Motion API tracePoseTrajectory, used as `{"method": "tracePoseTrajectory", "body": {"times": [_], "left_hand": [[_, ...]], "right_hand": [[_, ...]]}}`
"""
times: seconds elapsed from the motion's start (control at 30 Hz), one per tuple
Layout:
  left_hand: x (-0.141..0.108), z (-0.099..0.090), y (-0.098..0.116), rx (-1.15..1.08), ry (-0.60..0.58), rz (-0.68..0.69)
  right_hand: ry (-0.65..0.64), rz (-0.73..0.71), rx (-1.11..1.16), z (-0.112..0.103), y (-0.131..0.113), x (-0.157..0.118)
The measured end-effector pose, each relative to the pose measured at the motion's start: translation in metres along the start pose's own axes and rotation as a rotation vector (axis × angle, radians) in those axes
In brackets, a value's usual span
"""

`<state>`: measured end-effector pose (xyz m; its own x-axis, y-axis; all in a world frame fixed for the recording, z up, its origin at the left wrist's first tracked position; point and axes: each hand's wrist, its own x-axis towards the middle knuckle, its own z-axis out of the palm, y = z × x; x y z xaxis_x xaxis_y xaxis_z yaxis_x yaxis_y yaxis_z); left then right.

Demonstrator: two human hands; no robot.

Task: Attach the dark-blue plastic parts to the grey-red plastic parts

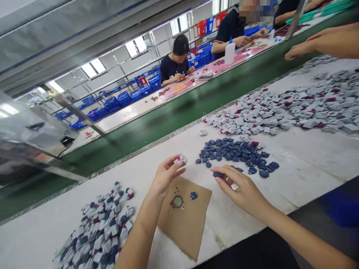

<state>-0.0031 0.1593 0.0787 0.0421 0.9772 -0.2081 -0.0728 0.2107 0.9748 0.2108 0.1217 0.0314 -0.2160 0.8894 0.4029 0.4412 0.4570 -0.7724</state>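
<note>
Above the cardboard sheet point(185, 228), my left hand point(165, 173) pinches a small pale grey-white block-like piece point(183, 159). To its right, my right hand point(241, 186) is closed on a small dark blue piece point(218, 174), held between thumb and fingers. Just beyond that hand spreads a pile of similar dark blue pieces point(228, 151). On the cardboard lie a round shallow container with a dark beaded-looking rim point(177, 201) and one loose dark blue piece point(193, 195). The exact kind of these small pieces is too small to tell.
At the left lies a heap of joined white, blue and red pieces point(98, 228). A large heap of grey-white and red pieces point(280, 108) covers the right. Beyond the table runs a green belt point(157, 119). Co-workers sit across it, and another person's arms point(325, 43) reach in at right.
</note>
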Motion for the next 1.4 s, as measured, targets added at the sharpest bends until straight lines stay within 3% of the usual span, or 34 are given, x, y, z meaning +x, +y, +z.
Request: {"method": "tracePoseTrajectory", "body": {"times": [0.13,0.27,0.4,0.63,0.77,0.87,1.0,1.1,1.23,1.4], "left_hand": [[-0.07,-0.016,-0.02,-0.203,0.16,-0.038],[-0.109,-0.013,-0.046,-0.501,0.29,-0.117],[-0.121,-0.012,-0.057,-0.696,0.352,-0.114],[-0.128,-0.033,-0.062,-0.717,0.455,-0.087],[-0.129,-0.031,-0.071,-0.673,0.455,-0.1],[-0.125,-0.018,-0.076,-0.531,0.464,-0.064],[-0.122,-0.004,-0.076,-0.473,0.511,-0.072],[-0.123,-0.002,-0.072,-0.442,0.453,-0.083],[-0.125,-0.004,-0.066,-0.456,0.279,-0.095],[-0.124,0.0,-0.066,-0.598,0.26,-0.133]], "right_hand": [[-0.145,0.136,0.208,0.022,-0.03,0.001],[-0.39,0.275,0.515,0.042,-0.055,0.001],[-0.45,0.347,0.632,0.057,-0.069,0.0],[-0.5,0.282,0.352,0.068,-0.071,0.005],[-0.508,0.303,0.252,0.07,-0.073,0.004],[-0.425,0.134,0.165,0.076,-0.082,-0.005],[-0.195,-0.397,0.079,0.088,-0.091,-0.024],[-0.122,-0.621,0.017,0.089,-0.087,-0.034],[-0.156,-0.762,-0.137,0.079,-0.078,-0.036],[-0.176,-0.726,-0.029,0.079,-0.075,-0.03]]}}
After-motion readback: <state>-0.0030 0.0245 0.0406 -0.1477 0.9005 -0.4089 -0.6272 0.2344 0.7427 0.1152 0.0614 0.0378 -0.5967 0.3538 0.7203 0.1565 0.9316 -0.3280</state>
